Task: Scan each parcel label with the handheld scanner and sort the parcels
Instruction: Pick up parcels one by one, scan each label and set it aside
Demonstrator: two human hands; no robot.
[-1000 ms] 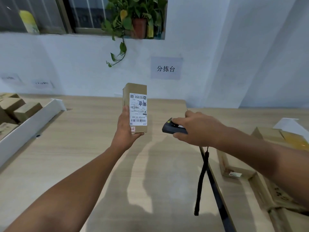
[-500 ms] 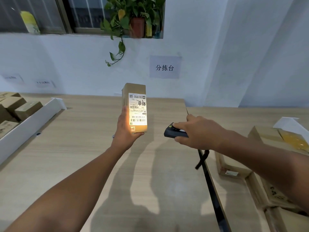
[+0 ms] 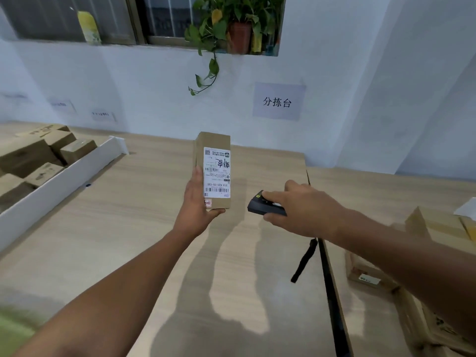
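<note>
My left hand (image 3: 197, 210) grips a tall brown cardboard parcel (image 3: 212, 143) upright above the wooden table (image 3: 123, 228), thumb under its bottom edge. Its white shipping label (image 3: 217, 173) with barcodes faces me, printed upside down. To the right, my right hand (image 3: 304, 210) holds a small black handheld scanner (image 3: 260, 206), its front end aimed left at the parcel's lower part, a finger lying on top. A black wrist strap (image 3: 304, 261) dangles below that hand.
A white tray (image 3: 59, 186) at the left holds several brown parcels (image 3: 28, 155). More cardboard boxes (image 3: 435, 228) lie on the right table, beyond a dark gap between tables (image 3: 332, 292). A paper sign (image 3: 278, 101) hangs on the wall; a potted plant (image 3: 231, 24) sits on the windowsill.
The scan light that lit the label's lower part half a second ago has gone out. Both hands and the parcel stay in nearly the same pose; the strap swings slightly.
</note>
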